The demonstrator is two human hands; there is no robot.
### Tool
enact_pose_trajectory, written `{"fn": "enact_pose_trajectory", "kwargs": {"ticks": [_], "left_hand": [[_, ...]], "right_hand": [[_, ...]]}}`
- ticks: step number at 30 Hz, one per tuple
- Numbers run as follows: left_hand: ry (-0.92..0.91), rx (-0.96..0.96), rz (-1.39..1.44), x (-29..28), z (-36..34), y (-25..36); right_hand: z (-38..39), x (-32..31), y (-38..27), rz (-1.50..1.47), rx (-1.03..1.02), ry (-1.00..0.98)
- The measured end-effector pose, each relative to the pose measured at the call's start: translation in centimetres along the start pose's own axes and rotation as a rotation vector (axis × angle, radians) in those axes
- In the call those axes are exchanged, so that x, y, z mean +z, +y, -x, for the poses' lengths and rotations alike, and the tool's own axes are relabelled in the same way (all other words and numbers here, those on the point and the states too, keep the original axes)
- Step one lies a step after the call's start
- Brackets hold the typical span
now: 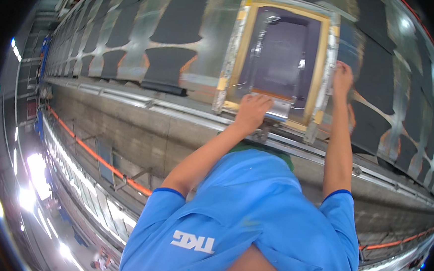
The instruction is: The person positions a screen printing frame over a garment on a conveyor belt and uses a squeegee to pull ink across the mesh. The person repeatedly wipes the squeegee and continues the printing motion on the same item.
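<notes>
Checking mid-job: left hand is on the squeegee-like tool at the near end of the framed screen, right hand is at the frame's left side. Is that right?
Not quite: the head view shows the right hand at the frame's right side, not its left. The left hand is on the squeegee-like tool at the near end of the framed screen.

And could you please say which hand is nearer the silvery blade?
Left: left hand at the left end of the silvery blade; right hand away, at the right side of the frame.
</notes>
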State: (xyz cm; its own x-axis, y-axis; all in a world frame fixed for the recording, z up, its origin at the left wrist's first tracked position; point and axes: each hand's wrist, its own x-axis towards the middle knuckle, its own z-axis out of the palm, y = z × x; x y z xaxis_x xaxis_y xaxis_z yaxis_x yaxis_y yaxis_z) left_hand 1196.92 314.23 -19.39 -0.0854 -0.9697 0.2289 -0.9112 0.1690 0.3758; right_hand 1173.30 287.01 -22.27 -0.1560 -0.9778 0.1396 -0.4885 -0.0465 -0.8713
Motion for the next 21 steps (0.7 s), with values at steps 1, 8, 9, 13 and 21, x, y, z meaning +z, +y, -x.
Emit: {"fn": "enact_pose_trajectory", "kwargs": {"ticks": [1, 8, 9, 13, 21], "left_hand": [[0.008, 0.003, 0.022, -0.5, 0.5, -0.4], [-0.038, -0.102, 0.067, -9.1, 4.5, -11.5], [-0.041, -0.111, 0.061, -10.5, 5.3, -14.1], [-0.111, -0.141, 0.035, -14.5, 8.5, -24.4], [-0.112, -0.103, 0.031, -19.7, 12.9, -37.4]], "right_hand": [[-0.1, -0.1, -0.8, 0.068, -0.081, 0.038], [6.4, 10.9, -10.9, -0.049, -0.066, -0.013], [7.7, 13.4, -12.1, -0.063, -0.053, -0.021], [12.8, 23.9, -15.8, -0.081, 0.029, -0.043], [19.7, 35.6, -20.5, -0.091, 0.115, -0.069]]}}
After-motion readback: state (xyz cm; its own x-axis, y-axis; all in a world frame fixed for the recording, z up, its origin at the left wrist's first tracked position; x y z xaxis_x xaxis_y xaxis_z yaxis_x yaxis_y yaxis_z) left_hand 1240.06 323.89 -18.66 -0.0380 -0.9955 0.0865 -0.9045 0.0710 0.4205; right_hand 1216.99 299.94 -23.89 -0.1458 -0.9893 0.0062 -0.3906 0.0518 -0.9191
